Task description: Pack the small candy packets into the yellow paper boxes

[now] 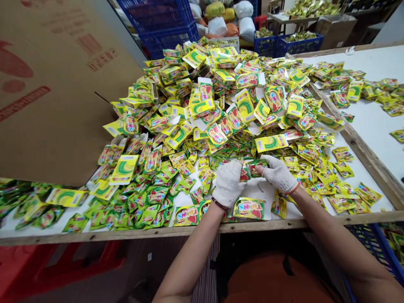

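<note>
In a white knitted glove, my left hand (pixel 228 183) is closed around a green candy sachet (pixel 245 171), partly covered by the fingers. My right hand (pixel 279 175), gloved with the fingertips bare, pinches another green sachet (pixel 255 166) just to its right. Both hands are close together above the white table. A yellow-green printed candy box (pixel 248 208) lies flat below them near the front edge, and a similar box (pixel 186 215) lies left of my left wrist. Green sachets (pixel 148 202) spread to the left, and yellow sachets (pixel 311 176) to the right.
A large heap of small candy boxes (pixel 221 92) rises behind my hands. At left stands a big cardboard carton (pixel 63 97). Wooden strips (pixel 360 147) edge the table (pixel 372 143). Blue crates (pixel 167 25) and stacked sacks (pixel 217 26) are behind; a red stool (pixel 57 265) is below left.
</note>
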A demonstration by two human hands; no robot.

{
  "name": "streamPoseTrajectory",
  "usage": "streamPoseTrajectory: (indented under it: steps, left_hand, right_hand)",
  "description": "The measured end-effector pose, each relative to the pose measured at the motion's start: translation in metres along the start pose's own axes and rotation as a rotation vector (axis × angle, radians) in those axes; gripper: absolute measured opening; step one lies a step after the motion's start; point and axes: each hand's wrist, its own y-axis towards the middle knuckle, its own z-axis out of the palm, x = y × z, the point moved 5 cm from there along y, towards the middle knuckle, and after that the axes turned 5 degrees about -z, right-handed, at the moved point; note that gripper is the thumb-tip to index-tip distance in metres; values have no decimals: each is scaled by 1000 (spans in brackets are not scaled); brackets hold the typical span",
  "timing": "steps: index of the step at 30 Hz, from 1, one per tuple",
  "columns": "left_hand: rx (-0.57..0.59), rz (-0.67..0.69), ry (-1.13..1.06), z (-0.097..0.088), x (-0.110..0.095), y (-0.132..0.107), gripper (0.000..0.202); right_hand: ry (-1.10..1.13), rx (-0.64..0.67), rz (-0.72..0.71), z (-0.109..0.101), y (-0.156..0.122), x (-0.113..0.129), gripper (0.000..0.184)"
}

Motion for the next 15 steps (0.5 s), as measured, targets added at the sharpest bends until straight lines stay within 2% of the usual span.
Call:
streamPoseTrajectory:
  steps: [4,10,15]
  left_hand:
    - [79,34,-16,3,-5,-1,53]
    - [151,72,0,8,-10,-1,59]
    - [132,29,23,3,-8,-1,59]
  right_hand:
    - [-14,88,33,1,1,0,25]
    - [-225,8,-18,5,-1,-4,22]
    - [-125,154,8,9,-5,-1,23]
